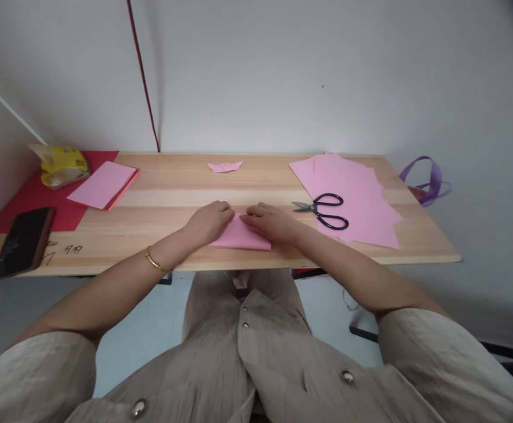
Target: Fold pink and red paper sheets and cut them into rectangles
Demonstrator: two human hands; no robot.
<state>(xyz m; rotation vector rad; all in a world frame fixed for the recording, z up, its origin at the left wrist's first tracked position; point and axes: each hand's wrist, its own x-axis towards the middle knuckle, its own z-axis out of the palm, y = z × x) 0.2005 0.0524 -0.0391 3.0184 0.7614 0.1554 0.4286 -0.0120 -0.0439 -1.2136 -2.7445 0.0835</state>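
Note:
A folded pink paper (242, 236) lies near the front edge of the wooden table (168, 194). My left hand (210, 220) rests on its left part with fingers curled, pressing at the top fold. My right hand (272, 222) lies on its right part, fingertips pinched on the top corner beside the left hand's. A gold bangle (155, 261) sits on my left wrist.
Black scissors (324, 210) lie on a spread of pink sheets (353, 200) at the right. A small folded pink piece (225, 166) sits at the back. At the left: a pink stack (103, 184), red paper (23, 200), yellow tissue pack (63, 165), black phone (22, 242). Purple ribbon (428, 179) hangs off the right end.

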